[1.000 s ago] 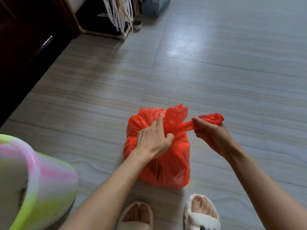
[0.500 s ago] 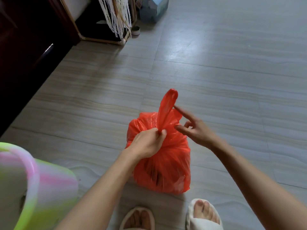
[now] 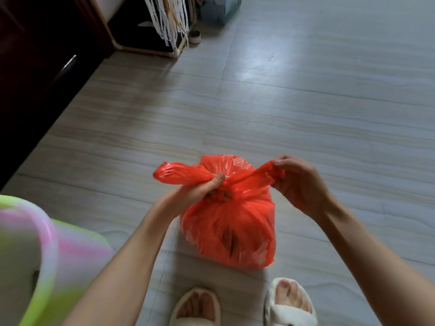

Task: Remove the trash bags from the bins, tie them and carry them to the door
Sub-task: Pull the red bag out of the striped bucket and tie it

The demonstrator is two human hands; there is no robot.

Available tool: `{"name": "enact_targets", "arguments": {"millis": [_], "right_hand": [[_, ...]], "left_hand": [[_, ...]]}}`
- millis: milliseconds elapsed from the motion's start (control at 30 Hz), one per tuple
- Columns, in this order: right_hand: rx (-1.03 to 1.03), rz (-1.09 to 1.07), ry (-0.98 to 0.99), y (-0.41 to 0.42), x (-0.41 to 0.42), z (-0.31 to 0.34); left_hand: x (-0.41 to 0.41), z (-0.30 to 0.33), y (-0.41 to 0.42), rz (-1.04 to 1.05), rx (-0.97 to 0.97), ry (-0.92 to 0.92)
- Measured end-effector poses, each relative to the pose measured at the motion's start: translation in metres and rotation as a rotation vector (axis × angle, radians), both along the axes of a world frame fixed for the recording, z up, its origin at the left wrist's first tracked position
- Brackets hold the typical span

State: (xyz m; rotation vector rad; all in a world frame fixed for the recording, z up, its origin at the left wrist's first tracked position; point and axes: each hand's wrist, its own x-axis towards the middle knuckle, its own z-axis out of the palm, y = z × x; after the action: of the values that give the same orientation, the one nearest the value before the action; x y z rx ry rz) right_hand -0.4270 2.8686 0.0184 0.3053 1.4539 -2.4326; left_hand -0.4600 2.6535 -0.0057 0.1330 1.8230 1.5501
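A full red trash bag (image 3: 230, 229) stands on the tiled floor just in front of my feet. Its top is gathered into two twisted ends that stretch out sideways. My left hand (image 3: 202, 191) grips the neck of the bag, with one end sticking out to the left past my thumb. My right hand (image 3: 296, 182) pinches the other end and holds it taut to the right. A pastel green and pink bin (image 3: 40, 260) sits at the lower left, close to the camera and blurred.
A dark cabinet (image 3: 40, 74) runs along the left. A wooden rack with hanging white strings (image 3: 169, 22) stands at the top, with a small round tin (image 3: 195, 36) and a bluish box (image 3: 223, 8) beside it. My slippered feet (image 3: 242, 304) are at the bottom.
The bag's end that stood upright half a second ago is now pulled out sideways. My right hand went from open fingers to pinching the right end; my left hand kept its hold on the neck.
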Motion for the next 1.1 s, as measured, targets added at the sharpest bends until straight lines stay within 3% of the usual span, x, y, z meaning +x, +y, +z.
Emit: {"name": "enact_targets", "arguments": {"millis": [67,133,233,367,467,533,600,667,833,1000,1100], "right_hand": [[-0.070,0.162,-0.034,-0.002,0.012,0.001],[0.000,0.362,-0.127,-0.002,0.031,-0.008],[0.207,0.617,-0.265,0.003,0.051,-0.019],[0.560,0.787,-0.302,0.014,0.047,-0.021],[0.731,0.759,-0.320,0.026,0.036,-0.017],[0.846,0.475,-0.310,0.026,0.024,-0.022],[1.081,0.152,-0.144,0.016,0.013,-0.032],[1.309,0.015,0.135,-0.001,0.005,-0.041],[1.412,0.344,0.640,-0.019,0.000,-0.063],[1.770,0.258,0.996,-0.020,0.004,-0.075],[1.750,0.218,1.118,-0.023,0.014,-0.079]], "left_hand": [[0.000,0.000,-0.004,-0.024,0.048,-0.015],[0.002,0.000,-0.005,0.028,0.093,-0.068],[0.010,-0.003,0.001,0.133,0.100,-0.142],[0.012,-0.007,0.011,0.270,0.094,-0.135],[0.015,-0.005,0.016,0.279,0.105,-0.006],[0.018,-0.001,0.016,0.190,0.075,0.138],[0.017,0.000,0.018,0.073,-0.039,0.326],[0.017,0.000,0.021,-0.002,-0.184,0.482],[0.030,-0.006,0.014,-0.084,-0.418,0.931],[0.035,-0.024,0.006,-0.036,-0.662,1.340],[0.035,-0.033,0.002,0.061,-0.649,1.417]]}}
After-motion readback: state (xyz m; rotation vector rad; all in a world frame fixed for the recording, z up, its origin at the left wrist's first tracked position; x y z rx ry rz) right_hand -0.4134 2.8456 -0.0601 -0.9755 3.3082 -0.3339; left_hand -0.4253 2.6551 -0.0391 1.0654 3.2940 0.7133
